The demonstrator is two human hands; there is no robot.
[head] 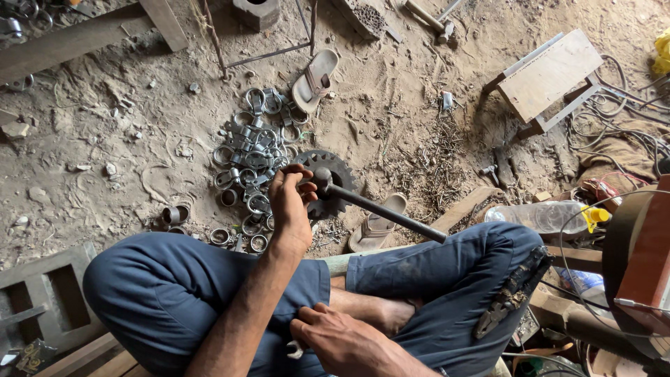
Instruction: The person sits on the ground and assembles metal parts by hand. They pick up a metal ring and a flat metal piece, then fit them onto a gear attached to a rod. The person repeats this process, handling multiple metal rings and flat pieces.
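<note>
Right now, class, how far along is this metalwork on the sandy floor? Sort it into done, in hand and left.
Done, it seems: a pile of ring clamps lies by the gear wheel. In hand: the left hand rests at the gear wheel beside the hammer; the right hand grips a small metal piece. Left: cannot tell; loose rings lie apart.

There is one camera, worn on the person's head. It looks almost straight down, from close above the crossed legs (209,293). Past the knees it sees the sandy floor (84,153). No other view shares this.
</note>
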